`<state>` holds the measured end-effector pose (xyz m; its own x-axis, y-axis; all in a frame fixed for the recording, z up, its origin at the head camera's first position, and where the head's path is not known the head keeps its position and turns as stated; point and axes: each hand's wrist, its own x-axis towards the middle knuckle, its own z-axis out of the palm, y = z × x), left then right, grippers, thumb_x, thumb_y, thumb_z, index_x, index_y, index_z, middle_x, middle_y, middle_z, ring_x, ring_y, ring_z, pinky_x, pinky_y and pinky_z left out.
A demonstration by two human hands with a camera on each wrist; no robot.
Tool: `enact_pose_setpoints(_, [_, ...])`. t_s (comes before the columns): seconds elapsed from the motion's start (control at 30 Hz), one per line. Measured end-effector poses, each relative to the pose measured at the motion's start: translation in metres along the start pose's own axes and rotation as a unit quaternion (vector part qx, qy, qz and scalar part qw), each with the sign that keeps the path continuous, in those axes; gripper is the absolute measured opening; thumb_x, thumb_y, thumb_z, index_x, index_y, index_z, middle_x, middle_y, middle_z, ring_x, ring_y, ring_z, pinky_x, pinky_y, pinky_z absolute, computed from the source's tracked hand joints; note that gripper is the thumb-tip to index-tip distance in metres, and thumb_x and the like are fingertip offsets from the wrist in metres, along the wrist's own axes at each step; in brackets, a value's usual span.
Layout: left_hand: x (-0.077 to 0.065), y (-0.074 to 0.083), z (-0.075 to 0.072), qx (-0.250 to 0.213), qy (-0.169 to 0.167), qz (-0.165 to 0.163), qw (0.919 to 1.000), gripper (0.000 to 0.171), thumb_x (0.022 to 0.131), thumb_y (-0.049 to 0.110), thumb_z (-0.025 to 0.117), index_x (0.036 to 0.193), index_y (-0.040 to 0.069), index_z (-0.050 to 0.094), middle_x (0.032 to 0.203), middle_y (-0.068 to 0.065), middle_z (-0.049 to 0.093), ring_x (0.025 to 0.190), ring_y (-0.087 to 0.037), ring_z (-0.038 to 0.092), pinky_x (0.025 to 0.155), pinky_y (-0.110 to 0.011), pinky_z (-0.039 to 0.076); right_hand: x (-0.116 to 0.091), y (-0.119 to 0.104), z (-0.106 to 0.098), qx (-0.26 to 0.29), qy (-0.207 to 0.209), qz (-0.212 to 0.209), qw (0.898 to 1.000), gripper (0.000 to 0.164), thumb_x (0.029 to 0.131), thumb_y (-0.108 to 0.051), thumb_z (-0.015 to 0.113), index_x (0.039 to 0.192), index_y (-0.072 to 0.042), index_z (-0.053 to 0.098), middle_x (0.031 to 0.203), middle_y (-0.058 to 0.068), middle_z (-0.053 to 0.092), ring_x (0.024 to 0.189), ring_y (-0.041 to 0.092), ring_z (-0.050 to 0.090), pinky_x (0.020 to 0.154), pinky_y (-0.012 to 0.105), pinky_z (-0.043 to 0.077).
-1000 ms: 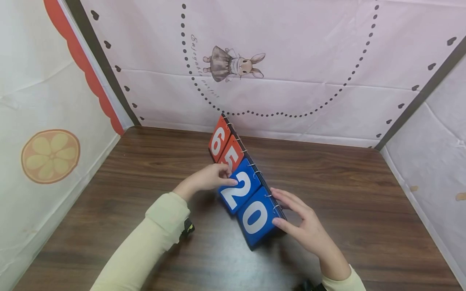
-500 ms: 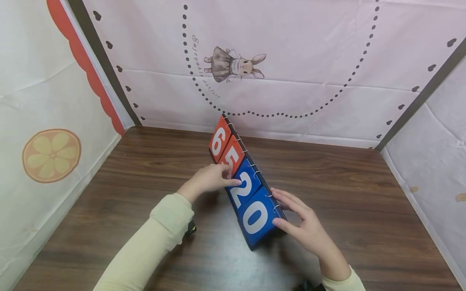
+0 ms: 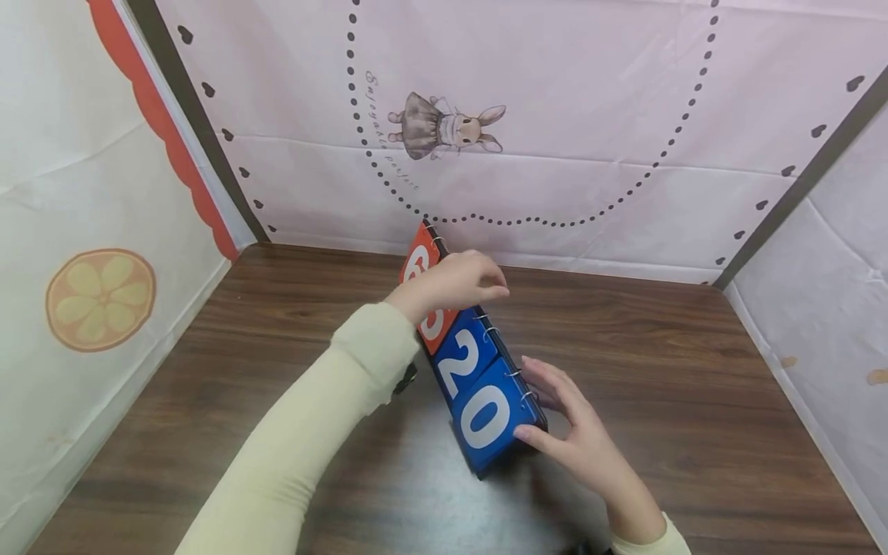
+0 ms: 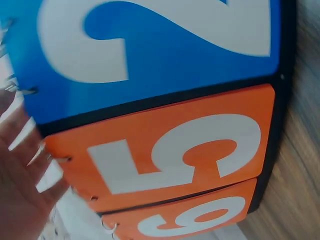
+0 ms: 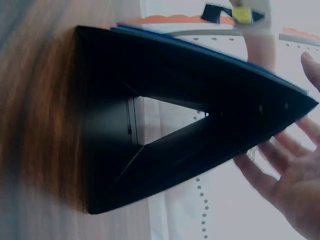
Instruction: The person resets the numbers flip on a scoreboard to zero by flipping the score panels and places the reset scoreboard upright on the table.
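A tent-shaped flip scoreboard (image 3: 451,361) stands aslant on the table, with white digits on its ringed cards. Its far half bears orange-red 6 (image 4: 192,216) and 5 cards (image 4: 180,150); its near half bears blue 2 (image 3: 459,356) and 0 cards (image 3: 488,416). My left hand (image 3: 461,279) hovers at the ridge over the red 5 card, partly hiding it, its fingers loose and spread by the rings in the left wrist view. My right hand (image 3: 581,435) straddles the near end: fingers rest against the black back (image 5: 190,172), while the thumb stands off the blue front.
The brown wood-grain table (image 3: 312,308) surrounds the scoreboard. Behind it rises a pink cloth wall (image 3: 590,100) with a printed rabbit (image 3: 444,127). A white cloth (image 3: 97,432) with a printed orange slice (image 3: 101,301) hangs on the left.
The blue 2 card, tilted out from the stand a second ago, lies flat against it. My left hand has moved up from it and away to the ridge. The right hand barely shifts.
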<state>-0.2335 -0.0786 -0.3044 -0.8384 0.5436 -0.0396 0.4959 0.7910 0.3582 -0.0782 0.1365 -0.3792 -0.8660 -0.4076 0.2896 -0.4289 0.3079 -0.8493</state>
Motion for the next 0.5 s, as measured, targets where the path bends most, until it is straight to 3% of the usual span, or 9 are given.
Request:
enact_pose_setpoints(0.1, [0.013, 0.002, 0.006, 0.060, -0.066, -0.030, 0.9956, 0.044, 0.091, 0.050, 0.050, 0.117, 0.018, 0.064, 0.116, 0.002, 0.061, 0.117, -0.017, 0.044, 0.108, -0.040, 0.021, -0.002, 0.000, 0.005, -0.012, 0.007, 0.023, 1.000, 0.067, 0.083, -0.016, 0.070, 0.139, -0.022, 0.035, 0.141, 0.001, 0.037, 0.124, 0.024, 0.044, 0.092, 0.051, 0.043])
enact_pose_setpoints(0.2, [0.020, 0.003, 0.008, 0.111, -0.106, -0.075, 0.9852, 0.050, 0.089, 0.054, 0.049, 0.118, 0.015, 0.064, 0.124, -0.002, 0.058, 0.127, -0.021, 0.036, 0.112, -0.043, 0.007, -0.003, 0.000, 0.008, -0.027, 0.010, 0.047, 0.999, 0.063, 0.084, -0.017, 0.069, 0.138, -0.022, 0.036, 0.139, 0.002, 0.040, 0.123, 0.025, 0.044, 0.093, 0.051, 0.042])
enact_pose_setpoints(0.33, [0.023, 0.005, 0.007, 0.142, -0.128, -0.101, 0.9762, 0.048, 0.089, 0.050, 0.052, 0.117, 0.014, 0.064, 0.129, -0.004, 0.054, 0.131, -0.023, 0.030, 0.112, -0.043, 0.003, -0.004, 0.000, 0.011, -0.026, 0.017, 0.061, 0.998, 0.064, 0.083, -0.012, 0.069, 0.137, -0.020, 0.036, 0.137, 0.004, 0.042, 0.122, 0.026, 0.044, 0.094, 0.052, 0.041])
enact_pose_setpoints(0.5, [0.023, 0.010, 0.003, 0.128, -0.138, -0.107, 0.9763, 0.041, 0.086, 0.042, 0.058, 0.112, 0.012, 0.065, 0.117, -0.004, 0.060, 0.123, -0.024, 0.038, 0.112, -0.044, 0.004, -0.005, 0.002, 0.012, -0.021, 0.010, 0.080, 0.996, 0.071, 0.080, -0.018, 0.073, 0.138, -0.020, 0.031, 0.140, 0.006, 0.040, 0.124, 0.028, 0.043, 0.095, 0.053, 0.039])
